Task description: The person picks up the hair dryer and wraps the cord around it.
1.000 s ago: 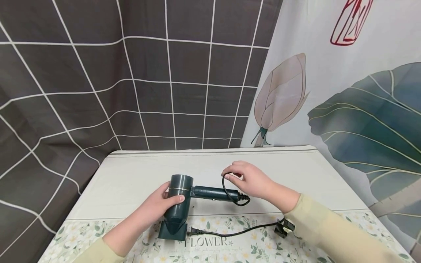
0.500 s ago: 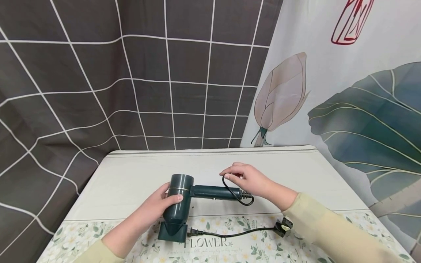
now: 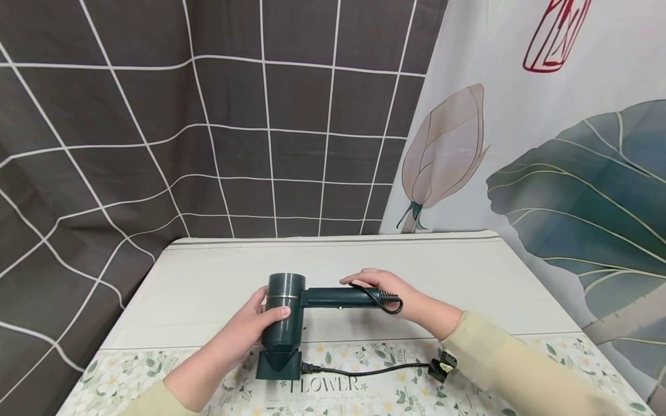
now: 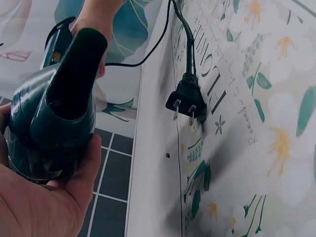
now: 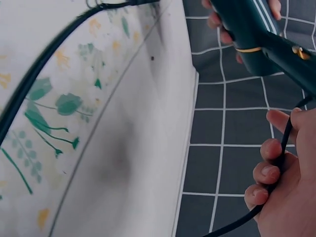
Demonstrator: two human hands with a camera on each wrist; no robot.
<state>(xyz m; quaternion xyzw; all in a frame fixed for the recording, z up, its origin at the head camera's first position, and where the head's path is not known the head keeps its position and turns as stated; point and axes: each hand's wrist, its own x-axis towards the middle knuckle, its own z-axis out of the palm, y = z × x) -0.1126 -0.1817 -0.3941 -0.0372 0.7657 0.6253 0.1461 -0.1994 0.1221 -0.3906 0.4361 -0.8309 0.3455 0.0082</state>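
A dark green hair dryer [image 3: 285, 326] is held above the table, its handle [image 3: 338, 297] pointing right and its flat nozzle [image 3: 278, 365] toward me. My left hand [image 3: 250, 323] grips the barrel, thumb across the front. My right hand [image 3: 392, 282] is behind the handle's end, partly hidden by it in the head view. In the right wrist view its curled fingers hold the black power cord [image 5: 285, 148] against the palm. From the handle's ribbed end the cord bends back in a small loop. Beside the nozzle, the two-pin plug [image 4: 186, 98] shows its bare prongs.
The white table [image 3: 218, 289] has a floral printed strip [image 3: 354, 398] along its near side. The cord runs right from the plug to a black, blocky piece [image 3: 442, 365] by the right sleeve. A dark grid curtain [image 3: 296, 156] and a printed white curtain [image 3: 510, 115] hang behind.
The right hand has lowered and slipped behind the handle, with the cord loop flattening against it. The dryer's handle has risen slightly. The left hand keeps its grip on the barrel.
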